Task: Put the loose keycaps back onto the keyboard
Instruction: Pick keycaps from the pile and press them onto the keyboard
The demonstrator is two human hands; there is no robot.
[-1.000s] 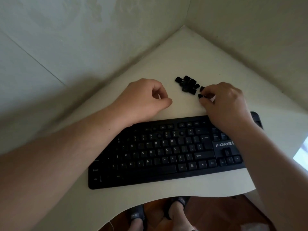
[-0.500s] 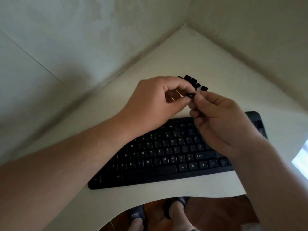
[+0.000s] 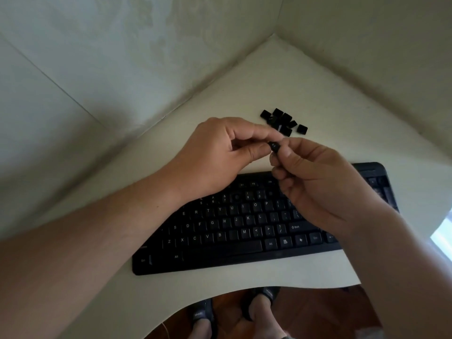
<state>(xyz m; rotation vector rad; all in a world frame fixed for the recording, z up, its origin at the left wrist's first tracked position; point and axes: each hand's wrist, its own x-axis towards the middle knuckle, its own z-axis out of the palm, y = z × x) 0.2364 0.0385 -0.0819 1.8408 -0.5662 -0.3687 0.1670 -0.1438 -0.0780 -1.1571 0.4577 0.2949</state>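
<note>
Head view, looking down on a pale, smooth bench (image 3: 318,99) that fits into a wall corner and has a curved front edge. I see a black plastic keyboard (image 3: 244,231) lying across it, long and flat, with white letters on its keys. Both hands hover above the keyboard's far edge, fingertips meeting. My left hand (image 3: 220,155) has its fingers curled, thumb and forefinger pinching one side of a small, square black keycap (image 3: 275,146). My right hand (image 3: 315,172), fingers also curled, pinches the other side. Just beyond the hands, a tight pile of loose keycaps (image 3: 282,121), small, dark and blocky, rests on the bench. Below the bench edge, two feet in dark slippers (image 3: 203,314) stand on a reddish wooden floor (image 3: 318,314).
</note>
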